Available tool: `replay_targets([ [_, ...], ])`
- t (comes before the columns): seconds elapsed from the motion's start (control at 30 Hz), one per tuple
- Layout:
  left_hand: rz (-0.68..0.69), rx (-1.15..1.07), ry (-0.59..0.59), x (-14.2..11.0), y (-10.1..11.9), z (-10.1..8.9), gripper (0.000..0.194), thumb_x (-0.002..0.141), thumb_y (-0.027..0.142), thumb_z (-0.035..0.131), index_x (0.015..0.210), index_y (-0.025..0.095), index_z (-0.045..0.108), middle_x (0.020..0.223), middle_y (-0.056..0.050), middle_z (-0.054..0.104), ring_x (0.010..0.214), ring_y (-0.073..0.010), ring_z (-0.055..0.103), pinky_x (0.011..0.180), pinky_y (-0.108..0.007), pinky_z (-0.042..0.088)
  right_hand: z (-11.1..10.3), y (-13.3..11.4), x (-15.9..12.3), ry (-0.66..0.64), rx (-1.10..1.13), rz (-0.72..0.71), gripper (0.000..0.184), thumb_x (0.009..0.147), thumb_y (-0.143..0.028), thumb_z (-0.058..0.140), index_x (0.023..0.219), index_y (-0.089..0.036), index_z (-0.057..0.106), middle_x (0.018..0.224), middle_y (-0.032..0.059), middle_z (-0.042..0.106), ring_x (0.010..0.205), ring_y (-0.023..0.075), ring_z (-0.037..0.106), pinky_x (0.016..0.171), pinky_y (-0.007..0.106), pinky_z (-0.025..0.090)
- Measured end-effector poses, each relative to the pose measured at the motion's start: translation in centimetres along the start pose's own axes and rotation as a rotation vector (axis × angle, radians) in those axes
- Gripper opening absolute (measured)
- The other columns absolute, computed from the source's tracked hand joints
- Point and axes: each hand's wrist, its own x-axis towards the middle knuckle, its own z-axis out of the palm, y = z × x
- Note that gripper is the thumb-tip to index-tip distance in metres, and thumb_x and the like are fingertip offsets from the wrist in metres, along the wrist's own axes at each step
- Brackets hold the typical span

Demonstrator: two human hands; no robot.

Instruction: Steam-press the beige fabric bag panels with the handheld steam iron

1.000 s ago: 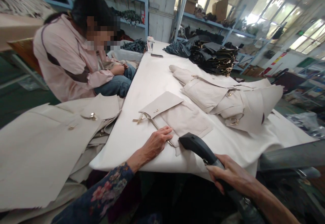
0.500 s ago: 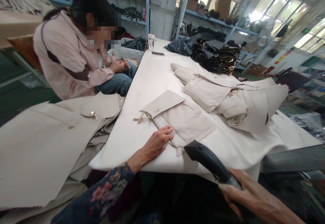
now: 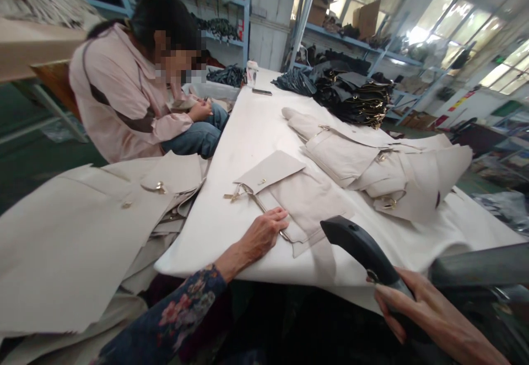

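A beige bag piece (image 3: pixel 303 199) lies on the white-covered table, with a flap, a small gold clasp and a zipper along its near-left edge. My left hand (image 3: pixel 262 235) rests on that zipper edge, its fingers bent over it and pressed close together; the thumb is hidden. My right hand (image 3: pixel 417 304) is wrapped round the grip of a black curved nozzle (image 3: pixel 357 238). The nozzle's blunt end is raised just right of the bag piece, apart from it. Its exact kind is not clear.
Beige bag parts (image 3: pixel 61 232) are piled at the left, and more beige bags (image 3: pixel 397 172) lie right on the table. Black bags (image 3: pixel 351 97) are stacked behind, near a phone (image 3: pixel 262 92) and a cup (image 3: pixel 252 73). A seated person (image 3: pixel 124 89) works at the left.
The black nozzle has moved right and slightly up, away from the bag piece's near corner. My left hand stays on the zipper edge. The whole view has shifted a little.
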Motion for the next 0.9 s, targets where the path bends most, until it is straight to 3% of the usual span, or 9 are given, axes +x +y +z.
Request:
replay_targets([
  [0.13, 0.008, -0.009, 0.013, 0.0, -0.1, 0.1, 0.034, 0.08, -0.003, 0.04, 0.089, 0.013, 0.069, 0.112, -0.01, 0.066, 0.117, -0.0222, 0.053, 0.103, -0.033, 0.042, -0.3, 0.4, -2.6, 0.019, -0.053, 0.078, 0.037, 0.082, -0.051, 0.049, 0.061, -0.021, 0.048, 0.048, -0.0021, 0.054, 0.049, 0.0142, 0.051, 0.052, 0.023, 0.043],
  [0.23, 0.019, -0.008, 0.02, 0.1, 0.0, 0.0, 0.034, 0.079, -0.004, 0.04, 0.088, 0.014, 0.068, 0.103, -0.009, 0.067, 0.113, -0.021, 0.055, 0.102, -0.033, 0.043, 0.4, 0.6, -2.9, -0.019, -0.051, 0.114, 0.034, 0.082, -0.05, 0.049, 0.064, -0.022, 0.048, 0.048, -0.0026, 0.053, 0.049, 0.0154, 0.052, 0.051, 0.024, 0.044],
  [0.5, 0.03, 0.001, 0.031, 0.1, -0.1, 0.1, 0.033, 0.078, -0.004, 0.042, 0.089, 0.014, 0.068, 0.112, -0.01, 0.066, 0.114, -0.0216, 0.054, 0.101, -0.033, 0.044, 2.1, -0.6, -0.7, -0.122, -0.047, 0.09, 0.028, 0.084, -0.046, 0.048, 0.073, -0.02, 0.051, 0.051, -0.0052, 0.052, 0.047, 0.0121, 0.049, 0.054, 0.024, 0.043],
  [0.9, 0.031, 0.038, 0.007, 0.0, -0.3, 0.5, 0.029, 0.082, 0.0, 0.044, 0.092, 0.013, 0.067, 0.119, -0.01, 0.062, 0.118, -0.0233, 0.051, 0.102, -0.034, 0.043, 1.3, -1.8, 1.5, -0.148, -0.03, 0.105, 0.029, 0.085, -0.043, 0.047, 0.069, -0.018, 0.048, 0.046, -0.0057, 0.049, 0.042, 0.0102, 0.048, 0.046, 0.022, 0.039],
])
